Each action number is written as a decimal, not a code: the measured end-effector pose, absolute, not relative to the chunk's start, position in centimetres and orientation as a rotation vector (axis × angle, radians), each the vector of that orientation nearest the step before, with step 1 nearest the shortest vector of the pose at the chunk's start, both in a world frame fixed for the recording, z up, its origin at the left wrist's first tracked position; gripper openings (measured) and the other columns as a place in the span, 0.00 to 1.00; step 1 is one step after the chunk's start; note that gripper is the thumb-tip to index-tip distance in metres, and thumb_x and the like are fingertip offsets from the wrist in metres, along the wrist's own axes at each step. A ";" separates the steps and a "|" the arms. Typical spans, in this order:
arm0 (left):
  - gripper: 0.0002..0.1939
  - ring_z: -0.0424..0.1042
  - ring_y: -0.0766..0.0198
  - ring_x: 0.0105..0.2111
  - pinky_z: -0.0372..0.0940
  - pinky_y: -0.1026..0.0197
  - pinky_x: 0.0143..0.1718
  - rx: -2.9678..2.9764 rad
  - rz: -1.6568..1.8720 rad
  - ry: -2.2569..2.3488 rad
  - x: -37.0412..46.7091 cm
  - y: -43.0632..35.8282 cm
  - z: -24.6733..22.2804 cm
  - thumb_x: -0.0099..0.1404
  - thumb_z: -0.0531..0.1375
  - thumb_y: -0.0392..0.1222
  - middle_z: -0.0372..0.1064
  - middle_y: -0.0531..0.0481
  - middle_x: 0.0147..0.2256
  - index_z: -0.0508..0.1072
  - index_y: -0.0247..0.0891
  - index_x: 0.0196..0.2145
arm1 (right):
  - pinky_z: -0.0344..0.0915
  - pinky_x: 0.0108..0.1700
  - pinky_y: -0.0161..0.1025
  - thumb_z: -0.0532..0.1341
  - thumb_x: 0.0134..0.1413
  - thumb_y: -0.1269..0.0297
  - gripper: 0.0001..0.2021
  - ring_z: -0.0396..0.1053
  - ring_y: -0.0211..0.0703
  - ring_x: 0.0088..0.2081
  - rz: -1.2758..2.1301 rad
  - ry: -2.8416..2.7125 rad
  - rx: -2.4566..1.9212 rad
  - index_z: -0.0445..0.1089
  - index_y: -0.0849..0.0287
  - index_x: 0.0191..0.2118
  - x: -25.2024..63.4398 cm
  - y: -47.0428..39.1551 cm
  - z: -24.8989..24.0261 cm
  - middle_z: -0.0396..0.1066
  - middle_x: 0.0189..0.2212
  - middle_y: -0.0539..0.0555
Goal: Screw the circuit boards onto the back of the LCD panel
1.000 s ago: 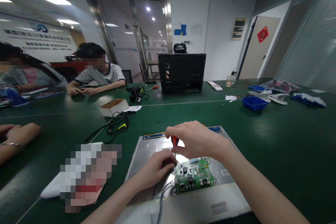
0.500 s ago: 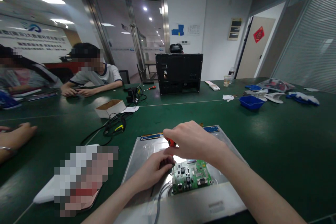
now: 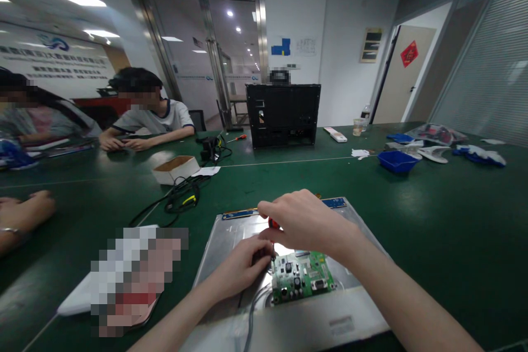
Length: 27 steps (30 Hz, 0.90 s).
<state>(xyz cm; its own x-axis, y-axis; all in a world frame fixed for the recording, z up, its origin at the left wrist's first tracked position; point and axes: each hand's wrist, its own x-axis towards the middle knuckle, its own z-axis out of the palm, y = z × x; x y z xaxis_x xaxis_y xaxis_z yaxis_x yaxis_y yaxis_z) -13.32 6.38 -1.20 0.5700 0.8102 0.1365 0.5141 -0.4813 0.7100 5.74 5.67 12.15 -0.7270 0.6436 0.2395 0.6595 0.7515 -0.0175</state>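
Observation:
My right hand is closed around the red handle of a screwdriver, held upright over the upper left corner of a green circuit board. Just below it, my left hand has its fingers curled together near the screwdriver's lower end; what they pinch is hidden. The board lies on the silvery metal back of a display panel, which has a blue strip along its far edge. A grey cable runs beside the board toward the near edge.
On the green table lie a small open box, black cables, a blue tray and gloves. A black monitor casing stands at the back. Another person's hand rests at left; other people sit beyond.
The view has shifted very slightly. Both hands keep almost the same position at the board's corner, with the screwdriver still in my right hand.

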 end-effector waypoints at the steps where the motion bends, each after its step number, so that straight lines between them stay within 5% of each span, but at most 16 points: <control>1: 0.06 0.70 0.57 0.39 0.64 0.58 0.42 2.179 0.623 1.059 -13.3 6.4 -1.2 0.62 0.54 0.34 0.73 0.47 0.38 0.72 0.37 0.34 | 0.42 0.24 0.37 0.59 0.58 0.60 0.08 0.69 0.40 0.29 -0.081 -2.728 -1.010 0.67 0.59 0.40 5.8 5.6 12.2 0.75 0.32 0.52; 8: 0.06 0.69 0.57 0.38 0.64 0.58 0.41 2.192 0.613 1.070 -13.3 6.4 -1.3 0.62 0.54 0.35 0.72 0.47 0.36 0.71 0.37 0.35 | 0.44 0.25 0.37 0.59 0.52 0.69 0.09 0.68 0.39 0.31 -0.036 -2.726 -0.945 0.66 0.60 0.41 6.3 5.8 11.9 0.74 0.37 0.53; 27: 0.06 0.68 0.59 0.36 0.63 0.59 0.39 2.194 0.615 1.056 -13.4 6.6 -1.6 0.62 0.54 0.35 0.71 0.49 0.35 0.71 0.37 0.35 | 0.44 0.25 0.38 0.59 0.53 0.67 0.11 0.72 0.43 0.34 -0.034 -2.743 -0.948 0.66 0.59 0.44 6.6 5.7 12.0 0.76 0.39 0.54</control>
